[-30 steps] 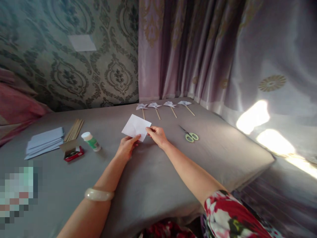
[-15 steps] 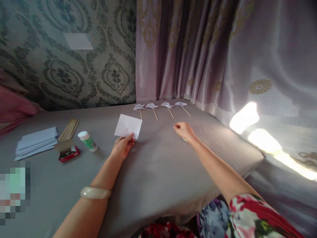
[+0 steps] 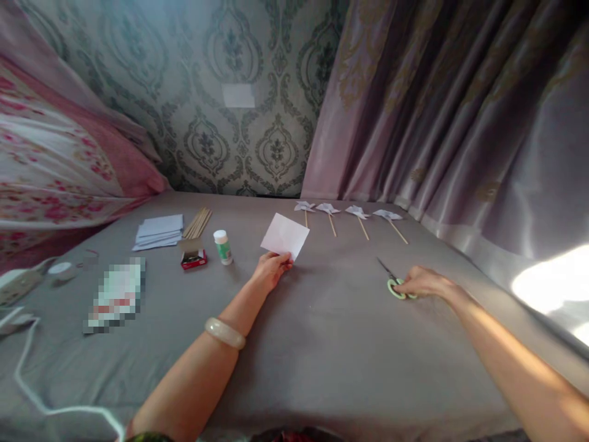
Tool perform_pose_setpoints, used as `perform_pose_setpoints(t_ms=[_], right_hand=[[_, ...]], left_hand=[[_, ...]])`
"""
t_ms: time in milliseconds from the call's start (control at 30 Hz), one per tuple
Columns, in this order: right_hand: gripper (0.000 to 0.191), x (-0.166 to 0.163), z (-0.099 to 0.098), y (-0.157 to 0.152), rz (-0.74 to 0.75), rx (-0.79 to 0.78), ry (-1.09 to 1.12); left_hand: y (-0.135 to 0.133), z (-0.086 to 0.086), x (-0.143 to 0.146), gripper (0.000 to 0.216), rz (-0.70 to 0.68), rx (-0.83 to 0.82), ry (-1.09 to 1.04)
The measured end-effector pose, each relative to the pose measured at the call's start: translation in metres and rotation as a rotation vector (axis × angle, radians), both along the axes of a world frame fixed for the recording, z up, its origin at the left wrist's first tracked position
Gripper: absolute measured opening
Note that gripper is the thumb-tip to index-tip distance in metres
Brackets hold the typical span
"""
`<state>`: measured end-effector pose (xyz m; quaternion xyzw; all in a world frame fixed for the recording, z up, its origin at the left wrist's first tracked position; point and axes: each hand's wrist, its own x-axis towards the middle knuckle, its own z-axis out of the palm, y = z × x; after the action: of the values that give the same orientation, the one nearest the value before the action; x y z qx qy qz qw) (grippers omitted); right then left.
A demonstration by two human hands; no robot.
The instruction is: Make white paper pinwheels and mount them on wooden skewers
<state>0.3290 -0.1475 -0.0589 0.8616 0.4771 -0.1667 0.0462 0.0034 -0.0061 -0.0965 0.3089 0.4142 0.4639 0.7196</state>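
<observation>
A white sheet of paper is pinched by its near edge in my left hand, thumb on top, held just above the cloth. To the right, my right hand grips the green handles of a pair of scissors, fingers closed at the loops. Their dark blades point away to the upper left and look closed. Beyond both hands, several white paper pinwheels on wooden sticks lie in a row.
On the left are a stack of paper, wooden sticks, a red open box and an upright glue stick. A blurred packet, a power strip and a white cable lie nearer. Curtains hang at right.
My view has swung left. My right hand has moved nearer to me and onto the scissors, which its wrist was mostly hiding before. My left hand still holds the paper.
</observation>
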Motion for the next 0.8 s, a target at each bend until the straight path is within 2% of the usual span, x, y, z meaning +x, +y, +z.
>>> perform_pose_setpoints(t_ms=[133,233,300,400,500,567,667,800], right_hand=[[0.036,0.009,-0.001,0.007,-0.026,0.09,0.177],[0.029,-0.003,0.0,0.018,-0.08,0.252,0.38],[0.016,-0.022,0.0,0.03,-0.102,0.413,0.618],[0.026,-0.062,0.001,0.051,-0.108,0.605,1.064],[0.037,-0.103,0.003,0.073,-0.077,0.646,1.449],[0.041,-0.125,0.006,0.086,-0.071,0.628,1.612],[0.048,-0.149,0.007,0.1,-0.086,0.618,1.677],[0.055,-0.167,-0.004,0.106,-0.049,0.653,1.568]], left_hand=[[-0.001,-0.001,0.001,0.018,-0.013,0.011,-0.013],[-0.001,-0.003,0.002,0.018,-0.013,0.01,-0.026],[-0.001,-0.003,0.002,0.017,-0.004,0.005,-0.036],[0.003,0.0,0.002,0.016,0.008,-0.01,-0.04],[0.011,0.008,0.003,0.019,0.008,-0.007,-0.044],[0.018,0.016,0.004,0.021,0.015,0.016,-0.055],[0.026,0.025,0.006,0.027,0.034,0.059,-0.08],[0.031,0.027,0.009,0.035,0.049,0.105,-0.11]])
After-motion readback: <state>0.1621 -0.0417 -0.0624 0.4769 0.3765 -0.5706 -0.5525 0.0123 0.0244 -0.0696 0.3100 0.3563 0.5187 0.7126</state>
